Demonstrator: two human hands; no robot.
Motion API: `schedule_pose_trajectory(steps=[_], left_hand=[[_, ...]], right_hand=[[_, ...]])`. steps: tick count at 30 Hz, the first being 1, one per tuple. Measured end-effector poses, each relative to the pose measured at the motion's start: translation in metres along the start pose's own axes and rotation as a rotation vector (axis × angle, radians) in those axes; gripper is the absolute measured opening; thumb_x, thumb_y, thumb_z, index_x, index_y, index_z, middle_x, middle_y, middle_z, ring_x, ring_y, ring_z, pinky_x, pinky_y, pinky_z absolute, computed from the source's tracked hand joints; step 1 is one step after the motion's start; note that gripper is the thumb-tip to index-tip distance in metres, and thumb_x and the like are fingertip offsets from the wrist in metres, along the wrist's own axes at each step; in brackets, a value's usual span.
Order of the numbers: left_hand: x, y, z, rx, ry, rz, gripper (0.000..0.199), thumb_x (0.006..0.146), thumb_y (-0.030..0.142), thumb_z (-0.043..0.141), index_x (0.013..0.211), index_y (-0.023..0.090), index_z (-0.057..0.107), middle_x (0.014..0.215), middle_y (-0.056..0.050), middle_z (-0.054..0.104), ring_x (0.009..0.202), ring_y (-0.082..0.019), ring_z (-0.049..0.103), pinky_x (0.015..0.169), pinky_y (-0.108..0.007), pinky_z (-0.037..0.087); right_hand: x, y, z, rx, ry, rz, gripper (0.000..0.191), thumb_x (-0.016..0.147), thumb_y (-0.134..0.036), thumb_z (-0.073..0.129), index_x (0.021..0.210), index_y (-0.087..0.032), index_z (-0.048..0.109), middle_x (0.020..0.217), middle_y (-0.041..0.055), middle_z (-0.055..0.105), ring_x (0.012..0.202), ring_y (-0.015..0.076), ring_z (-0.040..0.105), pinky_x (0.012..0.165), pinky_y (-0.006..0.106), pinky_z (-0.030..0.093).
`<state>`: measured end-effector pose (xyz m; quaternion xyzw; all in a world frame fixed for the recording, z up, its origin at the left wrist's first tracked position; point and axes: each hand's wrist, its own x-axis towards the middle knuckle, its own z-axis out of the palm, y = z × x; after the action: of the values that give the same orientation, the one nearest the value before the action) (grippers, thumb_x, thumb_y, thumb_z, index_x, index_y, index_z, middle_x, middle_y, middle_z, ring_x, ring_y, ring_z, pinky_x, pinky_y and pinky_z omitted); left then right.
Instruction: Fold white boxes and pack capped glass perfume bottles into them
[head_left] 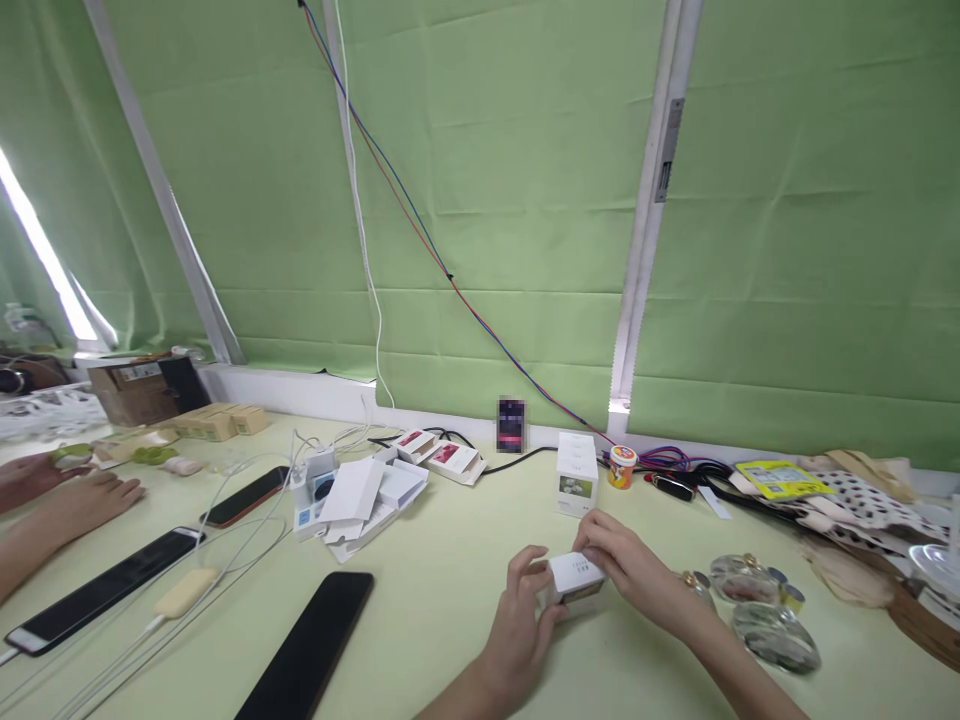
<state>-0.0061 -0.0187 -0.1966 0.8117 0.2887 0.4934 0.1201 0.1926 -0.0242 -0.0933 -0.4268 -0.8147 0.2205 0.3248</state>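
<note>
A small white box (576, 574) with printing on its top is held between both hands, low over the pale table. My left hand (520, 622) grips its left end, thumb below and fingers curled round it. At the box's right end the fingers of my right hand (616, 560) are pressed together on the upper edge. Just beyond them stands a stack of white boxes (577, 475) with a picture on the front. Glass bottles (775, 636) with metallic caps lie to the right of my right forearm.
Black phones (309, 650), cables and a yellow power bank (186, 592) lie on the left. Opened white cartons (364, 500) are piled centre-left. Another person's hands (97, 498) rest at far left. An orange tub (622, 467) and yellow packet (784, 479) stand at the back.
</note>
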Motion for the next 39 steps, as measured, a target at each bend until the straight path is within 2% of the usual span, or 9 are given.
schedule_pose_trajectory(steps=[4, 8, 11, 13, 16, 21, 25, 31, 39], left_hand=[[0.001, -0.001, -0.001, 0.032, -0.021, -0.006, 0.04, 0.086, 0.008, 0.046, 0.123, 0.022, 0.038, 0.127, -0.015, 0.04, 0.124, -0.026, 0.042, 0.094, -0.043, 0.049], [0.003, 0.0, -0.002, 0.088, -0.112, 0.05, 0.05, 0.087, 0.004, 0.041, 0.131, 0.027, 0.039, 0.13, -0.011, 0.045, 0.12, -0.022, 0.048, 0.097, -0.039, 0.048], [0.005, 0.001, -0.004, 0.074, -0.117, 0.089, 0.052, 0.087, 0.003, 0.041, 0.133, 0.028, 0.038, 0.128, -0.01, 0.05, 0.117, -0.021, 0.051, 0.096, -0.036, 0.049], [0.006, 0.001, -0.005, 0.064, -0.12, 0.076, 0.052, 0.086, 0.003, 0.042, 0.133, 0.028, 0.04, 0.129, -0.01, 0.05, 0.118, -0.021, 0.051, 0.097, -0.036, 0.048], [0.008, -0.002, -0.006, 0.047, -0.129, 0.028, 0.052, 0.086, 0.003, 0.043, 0.133, 0.027, 0.04, 0.131, -0.01, 0.05, 0.12, -0.021, 0.05, 0.098, -0.037, 0.047], [0.011, -0.003, -0.005, 0.024, -0.132, -0.006, 0.051, 0.086, 0.004, 0.043, 0.131, 0.028, 0.043, 0.131, -0.01, 0.049, 0.12, -0.021, 0.05, 0.097, -0.037, 0.048], [0.009, -0.003, -0.004, 0.04, -0.133, -0.005, 0.053, 0.085, 0.004, 0.041, 0.132, 0.028, 0.042, 0.134, -0.011, 0.046, 0.118, -0.022, 0.052, 0.095, -0.038, 0.05], [0.008, -0.004, -0.004, 0.077, -0.141, 0.007, 0.056, 0.086, 0.005, 0.04, 0.137, 0.029, 0.036, 0.136, -0.012, 0.043, 0.124, -0.023, 0.046, 0.098, -0.041, 0.047], [0.009, -0.004, -0.005, 0.096, -0.195, -0.025, 0.057, 0.088, 0.005, 0.037, 0.138, 0.032, 0.034, 0.143, -0.011, 0.035, 0.127, -0.024, 0.043, 0.099, -0.04, 0.045]], right_hand=[[-0.001, -0.005, 0.002, -0.027, 0.04, 0.022, 0.024, 0.09, -0.009, 0.037, 0.082, -0.022, 0.056, 0.089, 0.0034, 0.052, 0.085, 0.0191, 0.054, 0.075, 0.03, 0.043], [-0.002, -0.007, 0.005, -0.03, 0.075, 0.028, 0.024, 0.089, -0.011, 0.038, 0.083, -0.022, 0.058, 0.091, 0.005, 0.054, 0.089, 0.0208, 0.053, 0.079, 0.032, 0.043], [-0.001, -0.004, 0.007, -0.029, 0.126, 0.029, 0.022, 0.087, -0.016, 0.043, 0.08, -0.023, 0.062, 0.094, 0.0067, 0.055, 0.098, 0.0254, 0.048, 0.086, 0.038, 0.038], [-0.001, 0.001, 0.008, 0.127, 0.154, 0.094, 0.015, 0.084, -0.02, 0.05, 0.077, -0.024, 0.063, 0.092, 0.0056, 0.055, 0.097, 0.026, 0.047, 0.087, 0.039, 0.036], [0.0, 0.012, 0.013, 0.456, 0.188, 0.253, 0.003, 0.077, -0.027, 0.059, 0.077, -0.025, 0.059, 0.085, 0.0014, 0.054, 0.089, 0.0228, 0.048, 0.081, 0.034, 0.038], [0.0, 0.027, 0.022, 0.741, 0.154, 0.407, 0.016, 0.077, -0.036, 0.058, 0.085, -0.024, 0.053, 0.077, -0.0023, 0.056, 0.072, 0.0176, 0.054, 0.063, 0.026, 0.041], [-0.001, 0.024, 0.028, 0.868, 0.155, 0.436, 0.022, 0.078, -0.042, 0.059, 0.086, -0.022, 0.059, 0.074, -0.0014, 0.06, 0.071, 0.0164, 0.056, 0.063, 0.024, 0.039], [-0.004, 0.021, 0.028, 0.881, 0.231, 0.432, 0.035, 0.075, -0.055, 0.06, 0.084, -0.021, 0.066, 0.077, 0.0009, 0.063, 0.075, 0.0192, 0.057, 0.065, 0.027, 0.043], [0.004, 0.029, 0.033, 0.675, 0.352, 0.369, 0.028, 0.07, -0.047, 0.068, 0.072, -0.019, 0.068, 0.068, 0.0003, 0.062, 0.068, 0.0191, 0.055, 0.062, 0.028, 0.043]])
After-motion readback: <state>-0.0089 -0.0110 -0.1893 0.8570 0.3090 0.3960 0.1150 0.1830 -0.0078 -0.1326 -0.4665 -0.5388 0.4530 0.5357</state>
